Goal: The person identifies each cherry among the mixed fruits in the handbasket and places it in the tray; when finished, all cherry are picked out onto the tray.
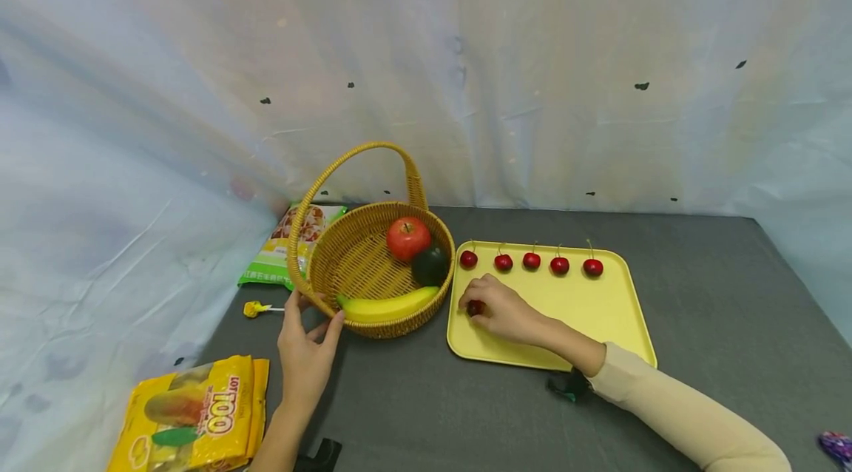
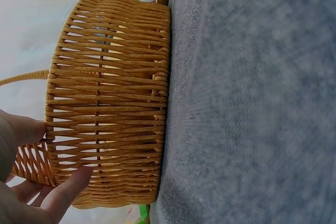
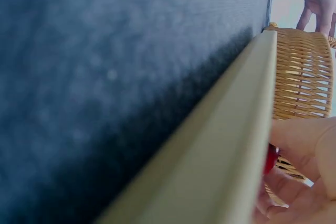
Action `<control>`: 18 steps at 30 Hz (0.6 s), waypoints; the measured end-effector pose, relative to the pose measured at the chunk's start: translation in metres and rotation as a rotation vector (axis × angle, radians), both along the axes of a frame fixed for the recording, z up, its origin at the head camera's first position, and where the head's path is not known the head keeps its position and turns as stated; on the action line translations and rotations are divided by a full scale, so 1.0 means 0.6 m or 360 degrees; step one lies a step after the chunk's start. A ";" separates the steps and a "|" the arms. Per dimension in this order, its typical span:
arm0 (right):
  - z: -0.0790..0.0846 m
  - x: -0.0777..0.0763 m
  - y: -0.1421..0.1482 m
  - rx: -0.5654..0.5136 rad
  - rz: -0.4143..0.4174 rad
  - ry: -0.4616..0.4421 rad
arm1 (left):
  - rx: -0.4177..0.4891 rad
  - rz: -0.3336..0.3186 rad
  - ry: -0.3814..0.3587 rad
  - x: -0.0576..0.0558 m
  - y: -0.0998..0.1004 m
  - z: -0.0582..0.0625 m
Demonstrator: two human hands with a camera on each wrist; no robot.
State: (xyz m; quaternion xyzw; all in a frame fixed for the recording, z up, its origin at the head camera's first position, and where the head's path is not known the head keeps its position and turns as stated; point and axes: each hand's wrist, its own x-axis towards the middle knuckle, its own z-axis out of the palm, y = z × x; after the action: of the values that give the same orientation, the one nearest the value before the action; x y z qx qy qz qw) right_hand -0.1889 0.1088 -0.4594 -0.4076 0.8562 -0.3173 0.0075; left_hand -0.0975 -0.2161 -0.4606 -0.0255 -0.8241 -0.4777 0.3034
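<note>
A wicker basket (image 1: pixel 359 250) with a tall arched handle stands left of the middle. It holds a red apple (image 1: pixel 407 238), a dark green round fruit (image 1: pixel 430 265) and a banana (image 1: pixel 393 305). My left hand (image 1: pixel 308 357) grips the basket's near left rim by the handle's foot, thumb and fingers spread around it. Over the left part of a yellow tray (image 1: pixel 566 309), my right hand (image 1: pixel 506 311) pinches a dark red cherry (image 1: pixel 475 308); the right wrist view shows this cherry (image 3: pixel 271 158) low behind the tray's edge. Several cherries (image 1: pixel 531 260) with stems line the tray's far side.
A green snack bag (image 1: pixel 271 259) lies behind the basket's left side. Nearer are a yellow lollipop (image 1: pixel 254 308) and a yellow candy bag (image 1: pixel 193 413). A purple wrapped thing (image 1: pixel 837 444) lies at the right edge. A pale curtain (image 1: pixel 499 87) hangs behind the grey table (image 1: pixel 426 413).
</note>
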 end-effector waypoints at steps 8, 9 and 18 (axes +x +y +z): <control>0.017 0.002 0.014 -0.0068 -0.0126 -0.0227 | 0.0000 0.0004 0.0007 0.000 0.000 0.002; 0.019 0.001 0.017 -0.0062 -0.0133 -0.0252 | 0.0001 0.0004 0.0008 0.000 0.001 0.002; 0.027 -0.005 0.034 0.0032 -0.0096 -0.0272 | -0.0009 0.0009 -0.0002 0.001 0.001 0.004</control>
State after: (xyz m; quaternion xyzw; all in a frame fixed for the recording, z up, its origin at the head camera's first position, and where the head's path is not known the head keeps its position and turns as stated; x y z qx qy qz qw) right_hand -0.1921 0.1290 -0.4434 -0.3531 0.8675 -0.3424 0.0751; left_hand -0.0967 -0.2155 -0.4582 -0.0237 -0.8258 -0.4745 0.3040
